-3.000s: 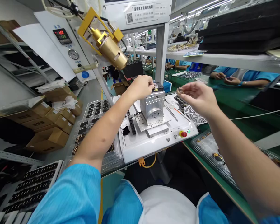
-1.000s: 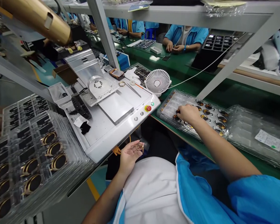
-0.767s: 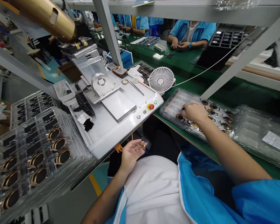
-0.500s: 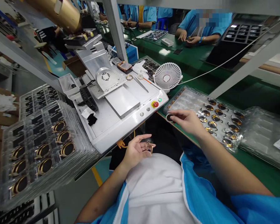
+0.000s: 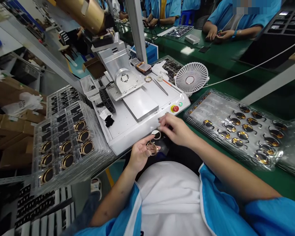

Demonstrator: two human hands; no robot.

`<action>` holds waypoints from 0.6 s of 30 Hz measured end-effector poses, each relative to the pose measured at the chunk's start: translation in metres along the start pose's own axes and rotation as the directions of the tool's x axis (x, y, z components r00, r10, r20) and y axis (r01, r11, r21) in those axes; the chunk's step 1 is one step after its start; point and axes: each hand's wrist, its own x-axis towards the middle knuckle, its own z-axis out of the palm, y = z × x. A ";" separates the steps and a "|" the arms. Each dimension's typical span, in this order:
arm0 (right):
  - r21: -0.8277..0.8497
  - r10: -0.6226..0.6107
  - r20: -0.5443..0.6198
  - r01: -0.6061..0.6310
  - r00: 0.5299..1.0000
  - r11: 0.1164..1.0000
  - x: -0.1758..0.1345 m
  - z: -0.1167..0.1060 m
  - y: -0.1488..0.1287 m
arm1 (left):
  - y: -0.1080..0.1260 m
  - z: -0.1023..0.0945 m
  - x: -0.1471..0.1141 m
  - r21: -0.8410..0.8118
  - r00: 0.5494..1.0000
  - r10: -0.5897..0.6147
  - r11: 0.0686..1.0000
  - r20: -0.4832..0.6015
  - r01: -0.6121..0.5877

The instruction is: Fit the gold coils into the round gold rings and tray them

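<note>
In front of my white shirt, my left hand (image 5: 140, 154) holds a thin gold ring-shaped part (image 5: 152, 149) in its curled fingers. Its index finger reaches out to a small round dark disc with a pale rim (image 5: 156, 134). My right hand (image 5: 174, 129) comes in from the right, its fingertips pinched at the disc's upper edge. Which hand bears the disc's weight I cannot tell. Both hands are just off the front edge of a white machine (image 5: 127, 136).
A red stop button (image 5: 175, 108) sits on the machine's front corner. Right is a clear plastic tray (image 5: 206, 111) of round parts with dark tails; left, stacked trays (image 5: 73, 175) of gold-rimmed discs. A white fan (image 5: 191, 78) and tweezers (image 5: 160, 88) lie beyond. Co-workers sit across the green bench.
My right hand has moved left from the parts tray, bringing the round disc to my left hand. My left index finger now touches the disc. The view has shifted a little.
</note>
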 end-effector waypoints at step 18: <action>0.444 0.550 0.136 -0.547 0.824 0.709 0.001 0.024 0.000 | -0.006 0.001 -0.020 0.556 0.903 0.410 0.725 0.126 -0.406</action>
